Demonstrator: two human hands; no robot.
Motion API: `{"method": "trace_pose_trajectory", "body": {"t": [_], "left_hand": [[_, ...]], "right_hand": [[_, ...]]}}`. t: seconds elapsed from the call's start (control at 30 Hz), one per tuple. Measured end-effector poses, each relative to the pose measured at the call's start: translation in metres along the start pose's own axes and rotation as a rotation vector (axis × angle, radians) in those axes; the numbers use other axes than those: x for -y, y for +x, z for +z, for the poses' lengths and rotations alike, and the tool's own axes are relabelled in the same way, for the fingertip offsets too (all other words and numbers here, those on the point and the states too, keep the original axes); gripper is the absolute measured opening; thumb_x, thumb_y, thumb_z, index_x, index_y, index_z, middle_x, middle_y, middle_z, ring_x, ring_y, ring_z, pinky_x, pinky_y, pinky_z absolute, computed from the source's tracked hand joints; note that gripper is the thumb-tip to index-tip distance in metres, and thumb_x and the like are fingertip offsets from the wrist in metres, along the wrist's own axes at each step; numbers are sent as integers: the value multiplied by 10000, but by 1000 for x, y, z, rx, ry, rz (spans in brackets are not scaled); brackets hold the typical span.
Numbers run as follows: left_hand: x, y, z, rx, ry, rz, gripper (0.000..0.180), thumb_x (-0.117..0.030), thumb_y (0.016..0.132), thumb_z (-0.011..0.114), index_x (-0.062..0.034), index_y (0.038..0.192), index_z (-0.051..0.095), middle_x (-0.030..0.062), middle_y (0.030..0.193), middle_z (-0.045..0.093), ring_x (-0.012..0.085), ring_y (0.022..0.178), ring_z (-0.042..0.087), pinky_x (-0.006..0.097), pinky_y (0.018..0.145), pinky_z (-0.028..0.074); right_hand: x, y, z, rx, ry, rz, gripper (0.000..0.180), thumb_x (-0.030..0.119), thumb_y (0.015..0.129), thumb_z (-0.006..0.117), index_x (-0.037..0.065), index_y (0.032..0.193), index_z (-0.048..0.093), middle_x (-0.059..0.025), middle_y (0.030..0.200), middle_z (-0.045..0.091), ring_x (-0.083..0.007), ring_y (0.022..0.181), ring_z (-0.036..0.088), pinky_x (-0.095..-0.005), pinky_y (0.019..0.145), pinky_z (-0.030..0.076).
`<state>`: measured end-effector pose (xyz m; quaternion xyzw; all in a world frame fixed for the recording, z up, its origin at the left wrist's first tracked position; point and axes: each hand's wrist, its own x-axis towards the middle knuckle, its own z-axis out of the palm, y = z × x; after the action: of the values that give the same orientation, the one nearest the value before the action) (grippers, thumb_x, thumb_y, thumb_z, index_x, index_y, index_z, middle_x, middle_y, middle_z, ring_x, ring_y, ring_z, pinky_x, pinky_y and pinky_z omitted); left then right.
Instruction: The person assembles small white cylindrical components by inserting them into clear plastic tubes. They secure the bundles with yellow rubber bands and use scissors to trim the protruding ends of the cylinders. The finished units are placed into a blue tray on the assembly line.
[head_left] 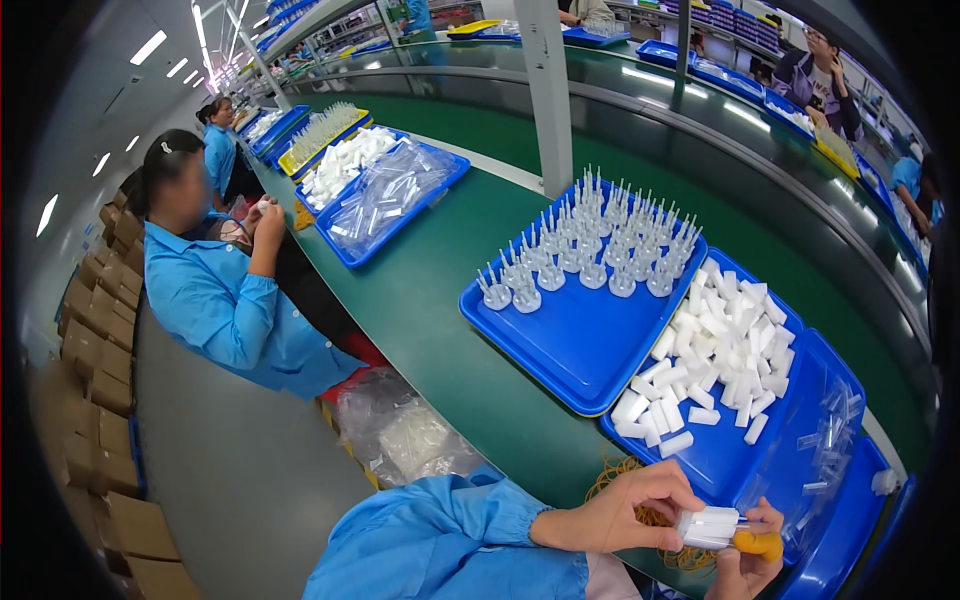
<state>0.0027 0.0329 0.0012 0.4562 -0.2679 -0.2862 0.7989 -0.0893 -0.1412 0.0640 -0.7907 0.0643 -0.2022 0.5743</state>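
A white block with clear tube-like plastic pieces along it (708, 527) is held between my two hands near the lower right. My left hand (618, 515) grips its left end between thumb and fingers. At the other end, my right hand (748, 572) pinches the clear pieces, a yellow cover on one finger. Tan rubber bands (615, 470) lie on the table beneath and beside my left hand. Just beyond my hands, many white blocks (735, 350) fill a blue tray (705, 470). Clear plastic tubes (825, 440) lie in the blue tray to its right.
A blue tray (560, 350) holds rows of upright clear pieces with thin stems (600, 235). A metal post (548, 100) rises behind it. To the left, a co-worker in blue (220, 290) sits by another tray of clear plastic (385, 200). Cardboard boxes (100, 340) line the floor.
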Motion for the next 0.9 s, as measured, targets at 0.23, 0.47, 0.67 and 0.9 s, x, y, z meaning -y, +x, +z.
{"method": "trace_pose_trajectory", "body": {"t": [0.23,0.47,0.67,0.9], "left_hand": [[5,12,-5,-9,-165,-63,344,-33,819,665,21,1135,538,76,1108,455,169,1061,522,295,929,464],[6,9,-18,-106,-212,-87,376,38,830,618,9,1176,473,77,1164,454,186,1136,488,317,990,414],[2,9,-16,-161,-263,-138,378,70,806,622,6,1154,490,72,1170,462,185,1132,490,313,979,415],[5,11,-22,-261,-173,-38,420,85,747,644,-12,1134,512,81,1154,499,189,1106,513,324,948,426]], "right_hand": [[-21,17,-6,22,30,3,183,32,741,524,12,915,577,-130,954,589,-249,994,520,-427,957,360],[-75,65,-28,-18,-451,152,438,-8,705,613,2,1140,560,-91,1098,533,-143,805,497,-257,751,417],[-95,57,-37,35,-484,87,456,-14,716,620,32,1165,553,-78,1160,477,-133,738,489,-240,669,428],[-95,54,-54,81,-708,75,323,99,737,679,41,1043,598,-138,984,560,-293,756,578,-339,653,468]]}}
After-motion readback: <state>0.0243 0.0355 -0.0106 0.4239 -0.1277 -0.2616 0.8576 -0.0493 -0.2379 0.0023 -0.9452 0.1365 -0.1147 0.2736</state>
